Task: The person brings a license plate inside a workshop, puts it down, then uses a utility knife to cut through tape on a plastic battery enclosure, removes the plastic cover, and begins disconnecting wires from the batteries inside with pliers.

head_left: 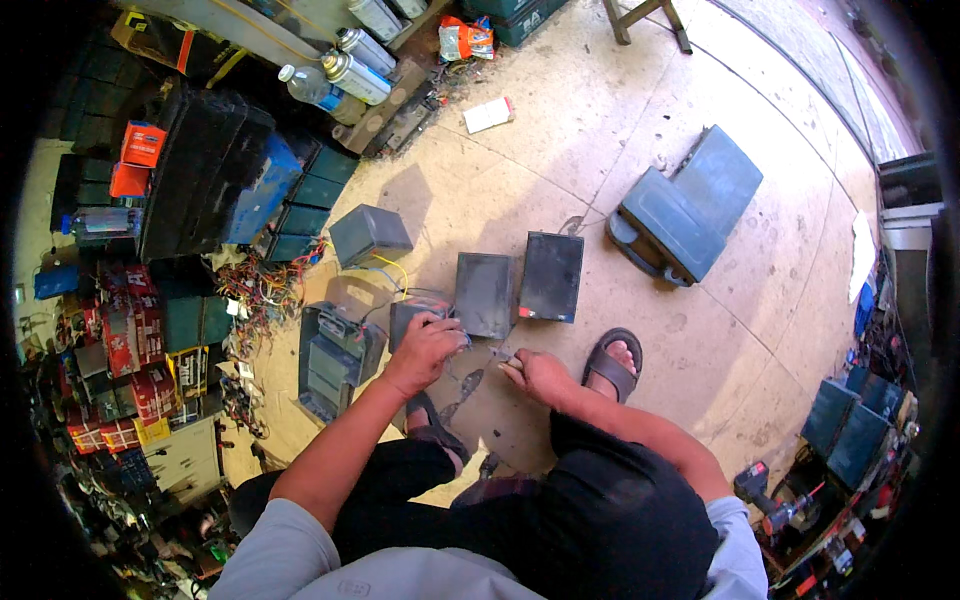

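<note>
My left hand (428, 354) is closed, fingers pinched around something small that I cannot make out, in front of a dark block-shaped battery (404, 314). A yellow wire (400, 270) loops up behind that battery. My right hand (541, 378) is closed too; a thin, pale tip pokes out between thumb and fingers toward the left hand, too small to name. Just beyond the hands, two more dark rectangular batteries, a grey one (485, 296) and a blacker one with a red terminal corner (551, 278), stand side by side on the floor.
An opened dark plastic housing (338, 362) lies left of my left hand, with a grey box (370, 236) behind it. A large blue-grey case (690, 205) rests at right. Tangled wires (265, 290) and stacked cartons (130, 320) line the left; a cordless drill (757, 490) lies lower right.
</note>
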### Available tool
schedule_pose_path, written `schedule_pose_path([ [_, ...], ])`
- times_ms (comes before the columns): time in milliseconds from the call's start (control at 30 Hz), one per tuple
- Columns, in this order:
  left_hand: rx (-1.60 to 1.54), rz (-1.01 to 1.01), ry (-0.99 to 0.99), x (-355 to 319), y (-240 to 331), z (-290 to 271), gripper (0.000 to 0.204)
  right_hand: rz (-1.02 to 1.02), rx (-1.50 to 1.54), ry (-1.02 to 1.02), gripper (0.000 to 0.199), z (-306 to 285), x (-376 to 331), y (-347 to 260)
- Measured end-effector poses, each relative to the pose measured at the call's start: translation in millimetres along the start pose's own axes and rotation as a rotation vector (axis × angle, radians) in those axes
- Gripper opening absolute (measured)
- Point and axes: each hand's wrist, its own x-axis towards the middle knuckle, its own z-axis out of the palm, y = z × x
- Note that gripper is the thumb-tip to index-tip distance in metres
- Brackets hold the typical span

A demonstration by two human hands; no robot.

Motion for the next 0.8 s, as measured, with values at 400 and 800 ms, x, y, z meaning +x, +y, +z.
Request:
schedule_pose_path([
  [400,-0.477,-0.436,0.227,12,-8,-2,0.018,0.023,0.475,-0.531,0.038,22,12,10],
  [800,-0.774,-0.65,0.22,0,-18,12,0.012,0.34,0.741,-0.622,0.035,-13,44,-40],
])
